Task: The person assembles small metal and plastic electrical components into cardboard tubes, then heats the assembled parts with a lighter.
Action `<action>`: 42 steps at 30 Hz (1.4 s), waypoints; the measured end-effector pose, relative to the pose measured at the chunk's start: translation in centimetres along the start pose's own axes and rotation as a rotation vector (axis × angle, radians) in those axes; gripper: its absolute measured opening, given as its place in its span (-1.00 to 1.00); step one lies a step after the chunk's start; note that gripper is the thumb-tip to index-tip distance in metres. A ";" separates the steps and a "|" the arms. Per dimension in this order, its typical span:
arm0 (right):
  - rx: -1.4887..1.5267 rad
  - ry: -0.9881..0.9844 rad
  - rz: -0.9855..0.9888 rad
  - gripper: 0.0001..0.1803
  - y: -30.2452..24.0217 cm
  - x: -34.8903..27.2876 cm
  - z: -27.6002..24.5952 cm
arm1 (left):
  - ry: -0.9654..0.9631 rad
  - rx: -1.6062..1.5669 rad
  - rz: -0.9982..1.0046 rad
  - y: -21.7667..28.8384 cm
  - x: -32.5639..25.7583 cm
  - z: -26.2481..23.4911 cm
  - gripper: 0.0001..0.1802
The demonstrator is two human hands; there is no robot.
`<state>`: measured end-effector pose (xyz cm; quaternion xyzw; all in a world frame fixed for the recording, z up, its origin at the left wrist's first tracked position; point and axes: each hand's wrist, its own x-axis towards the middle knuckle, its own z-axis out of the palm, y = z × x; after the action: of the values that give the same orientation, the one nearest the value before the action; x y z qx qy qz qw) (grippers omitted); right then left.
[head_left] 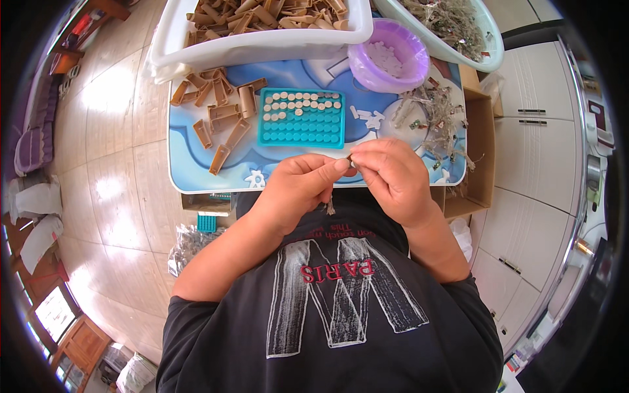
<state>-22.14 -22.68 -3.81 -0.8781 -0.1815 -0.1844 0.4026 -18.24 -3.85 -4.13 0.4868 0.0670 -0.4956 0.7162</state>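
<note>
Close to the table's front edge, my hands meet fingertip to fingertip. My left hand (298, 183) is closed in a pinch, and the frayed end of a thin wire bundle (331, 207) hangs out below its fingers. My right hand (396, 180) pinches at the same spot. A tiny dark and pale piece (350, 159) shows between the fingertips; its kind is too small to tell. Just beyond lies a teal tray (301, 136) with rows of small round cream pieces in its far part. Several small white strips (372, 119) lie to its right.
Brown plastic shells (223, 118) lie left of the tray. A white bin (275, 40) of such shells stands behind. Back right are a purple bowl (390, 78) with white pieces and a pale tub (488, 59) of wire bundles. More wires (442, 114) lie at the table's right.
</note>
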 end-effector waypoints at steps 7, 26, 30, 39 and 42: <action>0.019 -0.012 0.082 -0.80 -0.7 -0.2 0.6 | 0.131 0.166 0.174 -1.1 0.4 0.2 -0.74; 0.304 -0.016 0.241 -0.91 -0.6 -0.1 0.5 | 0.147 -0.267 0.210 0.3 0.2 -1.8 -0.63; 0.356 -0.116 0.258 -0.89 -1.3 0.1 1.7 | 0.222 -0.381 0.123 0.7 0.2 -0.7 -0.60; 0.247 0.108 0.256 -0.89 -1.0 0.2 5.2 | 0.062 -0.530 0.142 -0.8 0.3 0.3 -0.52; 0.263 0.165 0.312 -0.88 -1.3 0.1 5.6 | 0.053 -0.503 0.211 -1.1 0.2 0.3 -0.50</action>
<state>-21.66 -17.54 -6.40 -0.8174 -0.0323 -0.1659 0.5507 -19.14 -4.21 -4.76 0.3108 0.1557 -0.3732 0.8602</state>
